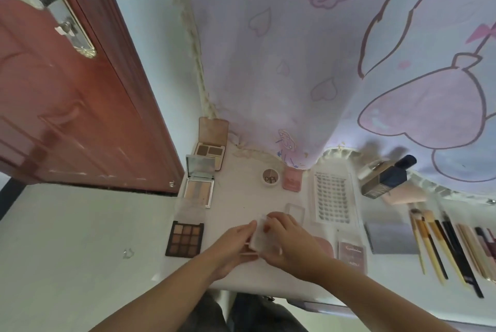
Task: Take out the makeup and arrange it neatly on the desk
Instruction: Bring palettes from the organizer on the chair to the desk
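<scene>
Both hands' grip closed on clear case.

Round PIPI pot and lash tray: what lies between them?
In the head view, a small pink compact lies between the round PIPI pot and the lash tray, on the desk.

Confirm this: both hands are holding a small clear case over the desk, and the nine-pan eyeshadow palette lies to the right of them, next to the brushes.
Not quite. The head view shows the nine-pan eyeshadow palette lying left of the hands, far from the brushes. Both the left hand and right hand do hold the small clear case over the desk.
</scene>
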Demonstrator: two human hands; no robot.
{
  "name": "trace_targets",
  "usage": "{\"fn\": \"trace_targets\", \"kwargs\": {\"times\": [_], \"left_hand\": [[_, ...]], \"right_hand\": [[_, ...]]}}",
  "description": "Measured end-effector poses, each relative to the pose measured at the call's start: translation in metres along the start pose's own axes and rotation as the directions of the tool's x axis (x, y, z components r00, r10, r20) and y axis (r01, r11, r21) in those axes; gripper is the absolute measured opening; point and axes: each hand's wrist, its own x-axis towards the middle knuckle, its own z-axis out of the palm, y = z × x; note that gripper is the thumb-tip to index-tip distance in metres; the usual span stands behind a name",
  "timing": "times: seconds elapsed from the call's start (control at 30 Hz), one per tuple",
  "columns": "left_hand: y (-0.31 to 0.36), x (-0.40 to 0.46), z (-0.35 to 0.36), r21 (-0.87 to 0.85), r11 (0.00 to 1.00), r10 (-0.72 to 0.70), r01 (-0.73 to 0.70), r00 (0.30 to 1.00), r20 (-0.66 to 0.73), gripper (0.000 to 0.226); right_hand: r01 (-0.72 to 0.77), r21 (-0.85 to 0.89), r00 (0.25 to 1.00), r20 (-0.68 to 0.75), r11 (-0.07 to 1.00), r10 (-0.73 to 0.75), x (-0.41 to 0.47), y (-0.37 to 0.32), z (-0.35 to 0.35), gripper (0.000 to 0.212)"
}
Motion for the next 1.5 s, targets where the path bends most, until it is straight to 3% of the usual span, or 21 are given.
{"fn": "trace_targets", "kwargs": {"times": [0.07, 0.13, 0.37, 0.47, 0.57, 0.73, 0.8, 0.93, 1.1, 1.27, 1.33, 1.43, 1.5], "left_hand": [[0.01, -0.008, -0.001, -0.27, 0.961, -0.021, 0.055, 0.992, 0.128, 0.046], [0.019, -0.012, -0.001, -0.386, 0.921, 0.01, 0.058, 0.985, 0.17, 0.05], [0.042, -0.016, -0.004, -0.472, 0.882, 0.086, 0.01, 0.979, 0.183, 0.052], [0.046, -0.011, -0.007, -0.522, 0.853, 0.093, 0.007, 0.982, 0.165, 0.054], [0.049, -0.005, -0.014, -0.56, 0.828, 0.085, 0.027, 0.982, 0.172, 0.053], [0.07, 0.012, -0.015, -0.641, 0.767, 0.087, 0.011, 0.989, 0.121, 0.054], [0.083, 0.023, -0.017, -0.656, 0.755, 0.08, -0.018, 0.995, 0.064, 0.053], [0.106, 0.049, -0.019, -0.712, 0.697, 0.028, -0.083, 0.996, -0.089, 0.04], [0.125, 0.078, -0.025, -0.766, 0.612, -0.023, -0.197, 0.964, -0.266, 0.018], [0.131, 0.096, -0.028, -0.795, 0.545, -0.123, -0.266, 0.913, -0.389, 0.024], [0.13, 0.1, -0.027, -0.765, 0.582, -0.168, -0.276, 0.88, -0.445, 0.026], [0.127, 0.105, -0.027, -0.651, 0.72, -0.211, -0.239, 0.818, -0.534, 0.025], [0.125, 0.107, -0.025, -0.62, 0.752, -0.208, -0.224, 0.812, -0.545, 0.029]], "right_hand": [[0.009, 0.136, 0.999, -0.042, 0.991, -0.003, 0.006, -0.012, -0.017, 0.059], [0.023, 0.204, 0.997, -0.075, 0.979, -0.008, 0.012, -0.018, -0.031, 0.056], [0.008, 0.374, 0.999, -0.053, 0.927, 0.013, 0.03, -0.024, -0.058, 0.04], [-0.064, 0.463, 0.998, 0.04, 0.884, 0.051, 0.046, -0.022, -0.077, 0.036], [-0.132, 0.595, 0.99, 0.126, 0.793, 0.07, 0.065, -0.014, -0.099, 0.02], [-0.225, 0.86, 0.953, 0.096, 0.459, 0.288, 0.093, 0.007, -0.11, 0.018], [-0.232, 0.837, 0.943, 0.069, 0.495, 0.326, 0.107, 0.014, -0.103, 0.013], [-0.258, 0.699, 0.899, -0.078, 0.667, 0.43, 0.148, 0.024, -0.096, 0.021], [-0.301, 0.628, 0.879, -0.111, 0.718, 0.465, 0.201, 0.037, -0.081, 0.017], [-0.362, 0.524, 0.861, -0.129, 0.771, 0.492, 0.226, 0.056, -0.056, 0.015], [-0.384, 0.518, 0.85, -0.125, 0.764, 0.512, 0.232, 0.061, -0.049, 0.016], [-0.382, 0.489, 0.853, -0.139, 0.784, 0.502, 0.238, 0.064, -0.041, 0.016], [-0.39, 0.492, 0.847, -0.14, 0.778, 0.513, 0.24, 0.064, -0.037, 0.016]]}}
